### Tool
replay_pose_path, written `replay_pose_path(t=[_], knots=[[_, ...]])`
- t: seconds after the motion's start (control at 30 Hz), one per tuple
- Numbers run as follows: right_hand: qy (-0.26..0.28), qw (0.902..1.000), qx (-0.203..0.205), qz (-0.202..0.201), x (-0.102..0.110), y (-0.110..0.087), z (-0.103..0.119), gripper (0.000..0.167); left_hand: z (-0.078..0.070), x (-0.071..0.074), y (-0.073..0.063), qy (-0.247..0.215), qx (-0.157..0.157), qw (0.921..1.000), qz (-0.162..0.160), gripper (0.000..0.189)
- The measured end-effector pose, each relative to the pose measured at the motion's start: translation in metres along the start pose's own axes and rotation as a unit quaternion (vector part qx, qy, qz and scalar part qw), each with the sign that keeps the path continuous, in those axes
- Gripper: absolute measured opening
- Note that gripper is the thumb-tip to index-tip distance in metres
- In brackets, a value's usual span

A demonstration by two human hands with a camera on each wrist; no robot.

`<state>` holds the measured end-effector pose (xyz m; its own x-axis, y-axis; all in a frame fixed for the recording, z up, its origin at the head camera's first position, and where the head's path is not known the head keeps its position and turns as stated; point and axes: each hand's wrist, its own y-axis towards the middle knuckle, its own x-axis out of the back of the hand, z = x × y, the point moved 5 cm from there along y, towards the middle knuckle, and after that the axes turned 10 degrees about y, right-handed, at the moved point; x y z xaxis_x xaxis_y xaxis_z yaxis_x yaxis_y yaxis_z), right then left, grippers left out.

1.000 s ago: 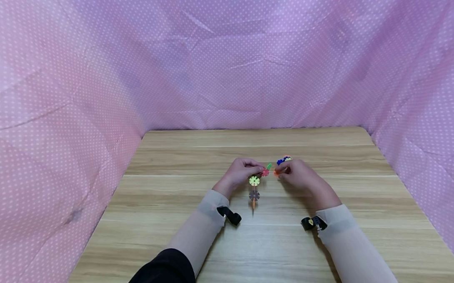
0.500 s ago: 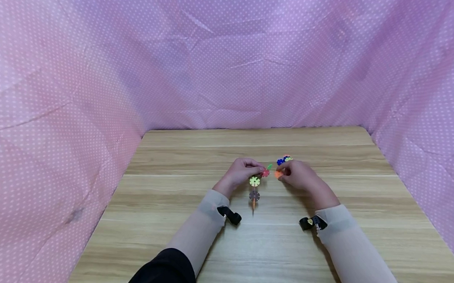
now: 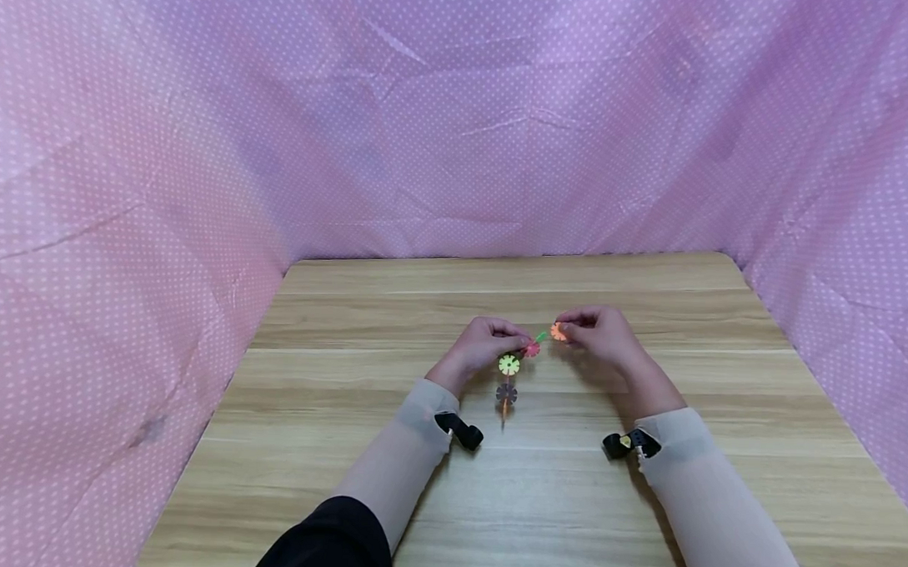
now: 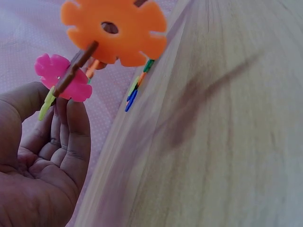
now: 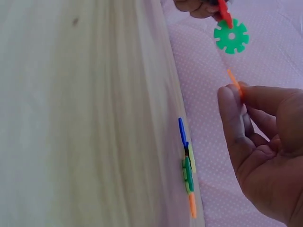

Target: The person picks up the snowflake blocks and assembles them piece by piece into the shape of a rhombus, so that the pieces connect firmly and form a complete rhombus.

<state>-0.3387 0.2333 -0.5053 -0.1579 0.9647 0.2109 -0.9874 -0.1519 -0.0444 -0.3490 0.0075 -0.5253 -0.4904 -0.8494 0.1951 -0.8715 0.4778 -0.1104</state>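
My left hand (image 3: pixel 485 347) pinches the pink notched snowflake disc (image 3: pixel 532 349) of a small chain of interlocking plastic discs. A green disc (image 5: pixel 229 45) juts from the chain's far end, toward my right hand. Nearer me on the chain come a yellow disc (image 3: pixel 509 365) and a brown disc (image 3: pixel 506 394); the big orange disc (image 4: pixel 137 33) at its near end shows in the left wrist view. Between thumb and fingertips, my right hand (image 3: pixel 606 335) holds a single orange disc (image 3: pixel 558 331), seen edge-on in the right wrist view, a short gap from the green one.
Several loose discs (image 5: pixel 188 175), blue, yellow, green and orange, lie on the wooden table (image 3: pixel 393 298); my right hand covers them in the head view. Pink dotted cloth (image 3: pixel 459 150) surrounds the table's back and sides.
My right hand has risen slightly in the head view with the orange disc, now hiding the blue and yellow discs behind it. My left hand stays nearly still; its chain tilts slightly.
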Motion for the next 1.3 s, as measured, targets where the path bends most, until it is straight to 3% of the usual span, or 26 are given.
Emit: replay_pose_path(t=[0.07, 0.17, 0.53, 0.8, 1.03, 1.3], knots=[[0.041, 0.9991, -0.01, 0.004, -0.001, 0.0, 0.001, 0.027, 0.0, 0.0, 0.0, 0.0, -0.002, 1.0, 0.005, 0.015], [0.062, 0.9979, -0.015, 0.011, -0.002, -0.001, 0.002, 0.029, 0.0, -0.001, 0.001, 0.001, -0.003, 1.0, 0.009, 0.015], [0.076, 0.9964, -0.009, 0.037, -0.008, -0.004, 0.002, 0.026, 0.0, 0.0, 0.0, 0.021, 0.001, 0.9997, 0.009, 0.012], [0.036, 0.9982, 0.001, 0.047, -0.012, -0.005, 0.006, 0.024, 0.0, -0.002, -0.002, 0.03, 0.013, 0.9992, 0.022, 0.009], [0.02, 0.9984, -0.001, 0.054, -0.016, -0.005, 0.006, 0.025, -0.002, -0.003, -0.003, 0.046, 0.01, 0.9989, 0.011, 0.007], [0.08, 0.9961, -0.028, 0.026, -0.012, -0.001, -0.001, 0.023, 0.0, -0.001, -0.001, 0.026, 0.014, 0.9995, -0.013, 0.01]])
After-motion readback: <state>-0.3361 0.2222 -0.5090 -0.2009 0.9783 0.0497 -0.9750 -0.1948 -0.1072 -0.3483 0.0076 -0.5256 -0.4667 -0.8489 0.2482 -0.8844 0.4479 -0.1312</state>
